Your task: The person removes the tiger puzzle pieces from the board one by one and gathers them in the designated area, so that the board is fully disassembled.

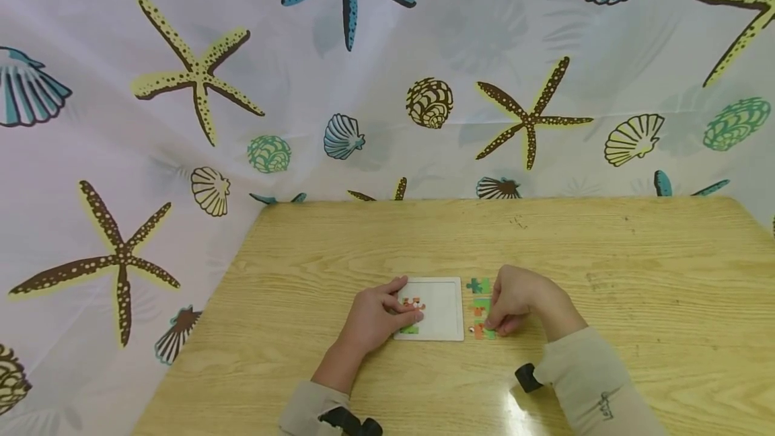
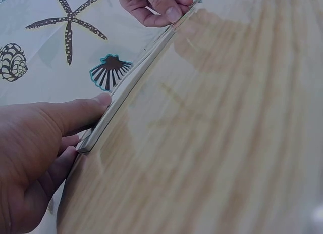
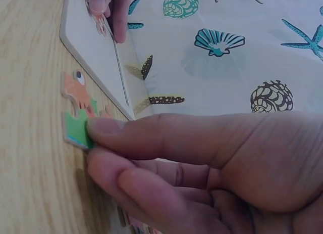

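Observation:
A shallow white puzzle tray [image 1: 438, 308] lies flat on the table. Orange-and-white puzzle pieces [image 1: 414, 303] and a green one [image 1: 410, 330] sit along its left part. My left hand [image 1: 377, 313] holds the tray at its left side, thumb and a finger reaching over the pieces inside; fingers curl by the near corner in the left wrist view. To the tray's right, my right hand [image 1: 519, 298] pinches the green end of an orange-and-green puzzle piece [image 3: 76, 128] with an eye printed on it. Its fingertips are partly hidden behind the thumb.
Other loose puzzle pieces [image 1: 478, 285] form a column between the tray and my right hand. The wooden table [image 1: 636, 274] meets a hanging sheet [image 1: 387, 86] printed with shells and starfish at its back and left. Black straps with small devices [image 1: 529, 377] are on both sleeves.

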Available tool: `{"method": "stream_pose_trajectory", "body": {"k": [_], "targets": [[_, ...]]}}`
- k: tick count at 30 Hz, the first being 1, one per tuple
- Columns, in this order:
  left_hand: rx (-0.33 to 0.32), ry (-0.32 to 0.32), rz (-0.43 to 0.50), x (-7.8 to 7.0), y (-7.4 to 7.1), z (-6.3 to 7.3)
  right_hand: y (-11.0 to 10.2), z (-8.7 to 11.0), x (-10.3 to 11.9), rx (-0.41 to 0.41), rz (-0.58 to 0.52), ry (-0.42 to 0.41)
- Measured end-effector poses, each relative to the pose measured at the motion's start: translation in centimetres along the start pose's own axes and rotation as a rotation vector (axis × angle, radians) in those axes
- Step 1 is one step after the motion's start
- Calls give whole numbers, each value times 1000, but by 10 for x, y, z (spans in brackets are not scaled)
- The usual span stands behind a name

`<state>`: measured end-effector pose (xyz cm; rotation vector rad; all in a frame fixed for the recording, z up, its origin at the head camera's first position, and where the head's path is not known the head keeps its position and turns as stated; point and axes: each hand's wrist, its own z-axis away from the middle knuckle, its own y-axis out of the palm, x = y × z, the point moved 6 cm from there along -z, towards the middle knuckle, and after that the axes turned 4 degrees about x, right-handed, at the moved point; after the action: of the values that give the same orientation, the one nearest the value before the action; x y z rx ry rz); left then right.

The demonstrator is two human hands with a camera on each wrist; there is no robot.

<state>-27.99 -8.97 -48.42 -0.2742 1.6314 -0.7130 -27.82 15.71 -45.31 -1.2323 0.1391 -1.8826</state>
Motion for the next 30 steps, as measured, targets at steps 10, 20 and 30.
{"method": "stream_pose_trajectory", "body": {"k": [10, 20, 30], "targets": [[-6, -3, -10, 2, 1, 0, -6, 6, 0, 35, -16, -67], [-1, -11, 17, 2, 1, 0, -6, 3, 14, 80, -106, -240], [2, -13, 40, 1, 1, 0, -6, -7, 22, 25, -200, -231]]}}
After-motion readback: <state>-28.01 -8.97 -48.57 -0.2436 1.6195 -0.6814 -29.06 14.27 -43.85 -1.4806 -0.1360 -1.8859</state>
